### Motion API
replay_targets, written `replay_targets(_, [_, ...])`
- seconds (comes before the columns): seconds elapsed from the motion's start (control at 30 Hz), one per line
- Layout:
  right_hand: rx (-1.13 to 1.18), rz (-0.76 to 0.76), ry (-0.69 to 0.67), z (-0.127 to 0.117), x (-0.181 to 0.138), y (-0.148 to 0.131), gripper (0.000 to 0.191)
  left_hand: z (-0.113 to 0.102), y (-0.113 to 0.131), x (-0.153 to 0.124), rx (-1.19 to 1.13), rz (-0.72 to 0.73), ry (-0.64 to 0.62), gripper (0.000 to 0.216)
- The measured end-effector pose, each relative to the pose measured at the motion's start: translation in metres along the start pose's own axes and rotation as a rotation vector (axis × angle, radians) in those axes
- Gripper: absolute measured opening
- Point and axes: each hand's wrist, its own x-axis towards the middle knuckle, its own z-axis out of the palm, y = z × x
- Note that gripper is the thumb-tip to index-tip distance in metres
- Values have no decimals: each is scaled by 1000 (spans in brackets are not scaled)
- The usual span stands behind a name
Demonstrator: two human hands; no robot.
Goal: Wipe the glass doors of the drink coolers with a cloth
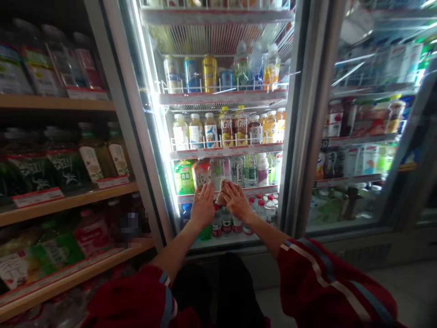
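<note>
My left hand (204,205) is held up with its fingers stretched out, in front of the lower shelves of a lit drinks cooler (221,99). Nothing shows in it. Just to its right, my right hand (236,200) presses over a crumpled beige-brown cloth (221,193), which sticks out at the left of the fingers. Behind the hands are a green drink bottle (184,176), a red-labelled bottle (201,173) and several clear bottles. I cannot tell for sure whether both palms touch the glass.
A wooden shelf (68,200) with several bottles stands on the left, close to the cooler's metal frame (136,114). Another glass-fronted cooler section (355,182) is on the right. Several cans and bottles fill the cooler's upper shelves. My legs (235,291) are below the hands.
</note>
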Motion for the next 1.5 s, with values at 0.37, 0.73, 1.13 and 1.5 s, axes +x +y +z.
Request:
replay_targets(0.37, [14, 55, 26, -5, -13, 29, 50, -3, 21, 11, -22, 59, -24, 62])
replay_targets(0.73, [17, 185, 83, -18, 3, 39, 49, 0, 30, 18, 26, 95, -45, 62])
replay_targets(1.13, [81, 143, 107, -14, 27, 19, 52, -1, -11, 20, 42, -12, 15, 62])
replay_targets(1.5, [83, 18, 158, -20, 62, 8, 53, 3, -32, 5, 58, -69, 8, 62])
